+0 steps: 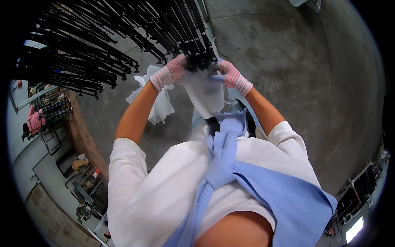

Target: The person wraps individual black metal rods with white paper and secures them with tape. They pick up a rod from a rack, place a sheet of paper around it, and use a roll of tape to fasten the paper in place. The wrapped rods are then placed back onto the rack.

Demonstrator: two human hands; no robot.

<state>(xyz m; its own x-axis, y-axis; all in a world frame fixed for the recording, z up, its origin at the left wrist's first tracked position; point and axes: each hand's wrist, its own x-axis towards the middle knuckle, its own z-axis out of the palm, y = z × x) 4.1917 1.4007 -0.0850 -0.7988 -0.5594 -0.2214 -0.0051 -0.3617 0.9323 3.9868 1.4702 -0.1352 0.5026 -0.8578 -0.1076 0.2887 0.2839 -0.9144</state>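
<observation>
Bare grey concrete floor (pixel 296 53) carries crumpled white plastic sheets (pixel 158 103) beside the black rods.

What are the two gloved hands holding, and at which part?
Both the left hand and right hand grip a white bag at its top edge, against the black rods.

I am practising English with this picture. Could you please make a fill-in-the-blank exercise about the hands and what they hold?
1. Both hands wear ____ knit gloves.
2. The left hand and right hand grip the ends of a bundle of ____ metal rods.
3. A white translucent plastic bag hangs ____ the rod ends.
4. The floor is grey ____.

Missing words: striped; black; below; concrete
</observation>
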